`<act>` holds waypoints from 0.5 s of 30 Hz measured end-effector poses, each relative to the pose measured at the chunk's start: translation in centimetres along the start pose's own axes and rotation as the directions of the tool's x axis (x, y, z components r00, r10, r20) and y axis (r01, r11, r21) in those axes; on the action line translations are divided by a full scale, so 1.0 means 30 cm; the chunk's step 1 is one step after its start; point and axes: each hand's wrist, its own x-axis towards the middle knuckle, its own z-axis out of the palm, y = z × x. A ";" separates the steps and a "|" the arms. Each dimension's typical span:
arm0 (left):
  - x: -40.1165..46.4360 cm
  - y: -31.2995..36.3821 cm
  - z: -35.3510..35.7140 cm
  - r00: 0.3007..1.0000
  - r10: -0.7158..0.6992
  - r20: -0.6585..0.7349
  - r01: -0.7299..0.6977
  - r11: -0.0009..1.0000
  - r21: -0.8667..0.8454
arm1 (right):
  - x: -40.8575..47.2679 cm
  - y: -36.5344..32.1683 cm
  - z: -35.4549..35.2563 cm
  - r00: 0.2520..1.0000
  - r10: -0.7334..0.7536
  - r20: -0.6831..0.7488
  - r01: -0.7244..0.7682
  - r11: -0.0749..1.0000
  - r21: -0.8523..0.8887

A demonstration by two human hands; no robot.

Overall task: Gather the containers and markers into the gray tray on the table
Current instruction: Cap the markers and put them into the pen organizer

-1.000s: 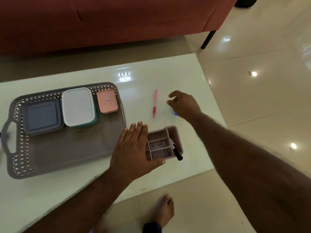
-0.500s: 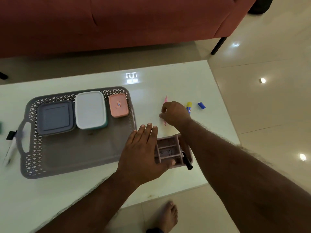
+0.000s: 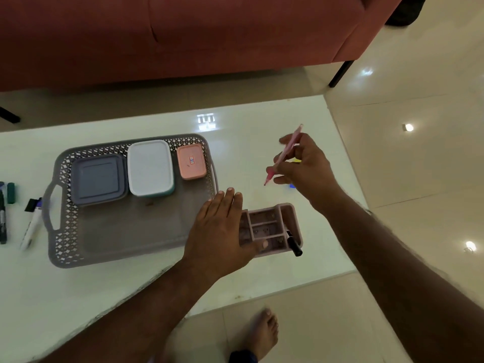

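Note:
The gray tray (image 3: 110, 244) lies on the white table and holds a dark gray container (image 3: 98, 179), a white container (image 3: 150, 167) and a small pink container (image 3: 191, 161) along its far side. Just right of the tray sits a pink divided organizer (image 3: 269, 226) with a black marker (image 3: 293, 243) in it. My left hand (image 3: 220, 231) rests on the organizer's left part, thumb over its near edge. My right hand (image 3: 303, 166) holds a pink pen (image 3: 282, 155) lifted above the table. Several markers (image 3: 31, 226) lie left of the tray.
A red sofa (image 3: 183, 35) stands beyond the table. A small blue item (image 3: 292, 186) and a yellow one (image 3: 297, 160) peek out under my right hand. The table's right edge (image 3: 348, 163) meets the tiled floor; a bare foot (image 3: 262, 334) is below the near edge.
My right hand closed on the pink pen and lifted it off the table. The left hand stayed on the organizer. The camera view shifted, bringing the markers at left into sight.

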 end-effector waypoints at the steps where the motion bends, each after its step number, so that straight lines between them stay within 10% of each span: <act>1: -0.008 0.000 0.001 1.000 -0.001 0.014 0.001 1.000 0.009 | -0.035 -0.005 -0.001 0.999 -0.015 0.028 0.016 0.999 -0.031; 15: -0.044 0.006 0.047 0.999 0.004 0.041 -0.008 0.995 0.098 | -0.170 0.123 0.101 0.958 -0.097 0.271 0.248 0.755 -0.607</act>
